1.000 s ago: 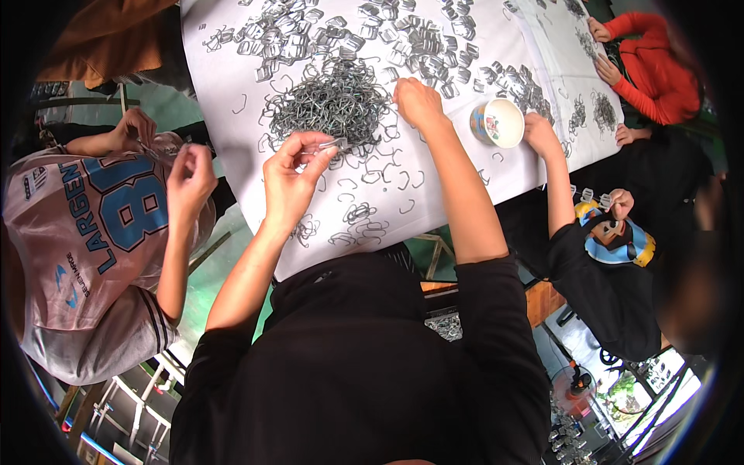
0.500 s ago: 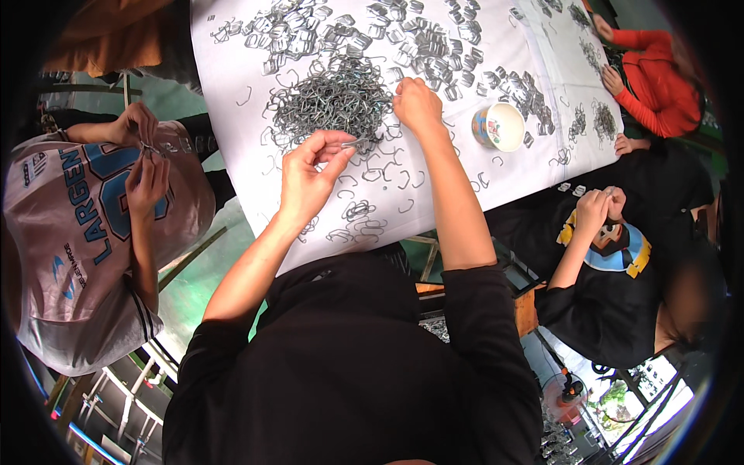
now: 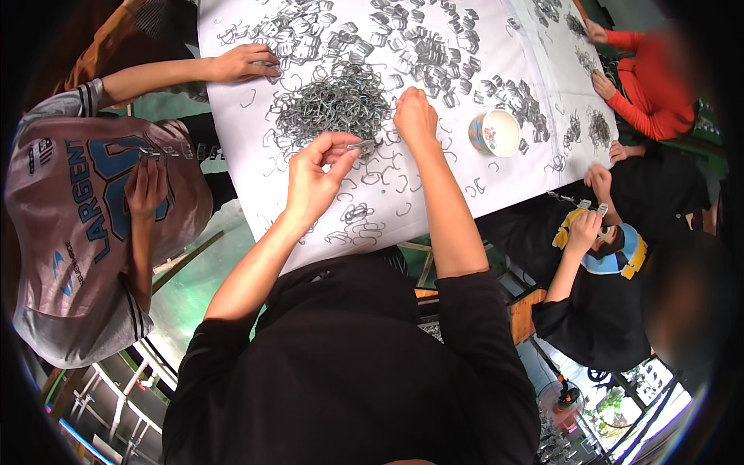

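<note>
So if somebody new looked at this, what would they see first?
Probably the tangled heap of bent metal pieces on the white table, just beyond the left hand pinching a small grey piece. Next, perhaps the colourful cup right of the right hand, and the bright red top at the upper right.

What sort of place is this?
Probably a small workshop: there's a heap of bent wire pieces and piles of small metal parts on a white-covered table.
</note>
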Demonstrator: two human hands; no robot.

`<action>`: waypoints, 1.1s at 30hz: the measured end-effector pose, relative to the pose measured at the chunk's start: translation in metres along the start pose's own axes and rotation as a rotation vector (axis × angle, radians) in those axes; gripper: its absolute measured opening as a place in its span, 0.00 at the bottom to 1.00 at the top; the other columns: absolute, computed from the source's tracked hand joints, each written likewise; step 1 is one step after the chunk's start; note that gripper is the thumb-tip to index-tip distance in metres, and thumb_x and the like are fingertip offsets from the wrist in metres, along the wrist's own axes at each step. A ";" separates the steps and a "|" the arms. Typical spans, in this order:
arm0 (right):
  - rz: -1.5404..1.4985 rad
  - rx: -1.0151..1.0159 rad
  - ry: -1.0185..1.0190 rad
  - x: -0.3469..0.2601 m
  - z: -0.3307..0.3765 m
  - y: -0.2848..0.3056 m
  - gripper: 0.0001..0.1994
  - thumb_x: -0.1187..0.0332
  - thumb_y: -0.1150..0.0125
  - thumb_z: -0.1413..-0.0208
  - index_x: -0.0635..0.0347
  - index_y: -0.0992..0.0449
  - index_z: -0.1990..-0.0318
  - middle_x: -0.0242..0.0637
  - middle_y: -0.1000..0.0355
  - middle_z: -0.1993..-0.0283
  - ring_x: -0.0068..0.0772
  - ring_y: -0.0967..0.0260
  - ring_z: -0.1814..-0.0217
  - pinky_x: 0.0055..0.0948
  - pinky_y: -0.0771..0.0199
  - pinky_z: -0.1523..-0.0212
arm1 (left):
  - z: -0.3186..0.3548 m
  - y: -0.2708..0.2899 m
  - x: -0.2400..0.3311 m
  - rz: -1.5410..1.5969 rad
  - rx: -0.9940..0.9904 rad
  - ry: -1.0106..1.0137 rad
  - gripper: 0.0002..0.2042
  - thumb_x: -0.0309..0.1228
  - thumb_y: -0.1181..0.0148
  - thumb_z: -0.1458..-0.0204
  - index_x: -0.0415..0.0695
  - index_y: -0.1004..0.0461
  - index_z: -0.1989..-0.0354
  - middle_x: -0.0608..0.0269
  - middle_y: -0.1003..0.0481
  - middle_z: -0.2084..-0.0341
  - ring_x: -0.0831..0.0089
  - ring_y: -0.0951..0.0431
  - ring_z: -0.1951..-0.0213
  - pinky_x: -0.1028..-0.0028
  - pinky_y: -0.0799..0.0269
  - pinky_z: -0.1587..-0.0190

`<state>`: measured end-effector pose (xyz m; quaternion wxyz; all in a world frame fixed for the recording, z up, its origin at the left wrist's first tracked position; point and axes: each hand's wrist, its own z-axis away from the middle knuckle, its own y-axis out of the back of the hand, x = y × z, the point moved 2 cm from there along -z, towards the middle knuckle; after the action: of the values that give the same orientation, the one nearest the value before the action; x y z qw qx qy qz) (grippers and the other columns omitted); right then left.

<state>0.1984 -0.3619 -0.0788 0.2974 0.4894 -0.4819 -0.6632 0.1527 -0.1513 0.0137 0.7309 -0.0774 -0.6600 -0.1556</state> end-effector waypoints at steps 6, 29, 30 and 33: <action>-1.050 0.104 -0.266 0.005 0.019 0.017 0.09 0.77 0.38 0.52 0.64 0.31 0.65 0.41 0.28 0.65 0.29 0.27 0.70 0.25 0.28 0.71 | -0.011 -0.010 0.007 0.029 -0.018 -0.016 0.08 0.22 0.40 0.49 0.40 0.25 0.60 0.70 0.25 0.70 0.86 0.28 0.68 0.84 0.32 0.64; -1.453 0.553 -0.065 0.017 0.147 0.127 0.10 0.85 0.41 0.51 0.64 0.37 0.69 0.43 0.30 0.65 0.27 0.29 0.68 0.26 0.24 0.66 | -0.116 -0.076 -0.028 -0.858 0.081 -0.506 0.12 0.38 0.39 0.50 0.42 0.22 0.64 0.56 0.26 0.61 0.57 0.30 0.56 0.63 0.33 0.54; -1.442 0.567 -0.049 0.021 0.154 0.128 0.11 0.85 0.41 0.51 0.64 0.38 0.69 0.43 0.30 0.65 0.27 0.30 0.68 0.26 0.24 0.66 | -0.130 -0.079 -0.034 -0.978 0.099 -0.465 0.14 0.41 0.37 0.52 0.43 0.22 0.64 0.56 0.27 0.60 0.56 0.32 0.55 0.61 0.34 0.53; -1.415 0.577 -0.082 0.028 0.181 0.129 0.12 0.86 0.41 0.51 0.63 0.38 0.69 0.43 0.30 0.65 0.26 0.31 0.69 0.24 0.26 0.66 | -0.159 -0.086 -0.055 -1.262 0.058 -0.319 0.17 0.44 0.33 0.58 0.44 0.22 0.67 0.56 0.28 0.59 0.56 0.32 0.54 0.62 0.33 0.54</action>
<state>0.0099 -0.3691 0.0411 -0.3559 0.7146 -0.2183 -0.5612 0.2693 -0.2760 -0.0672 0.3939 0.3229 -0.6829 -0.5236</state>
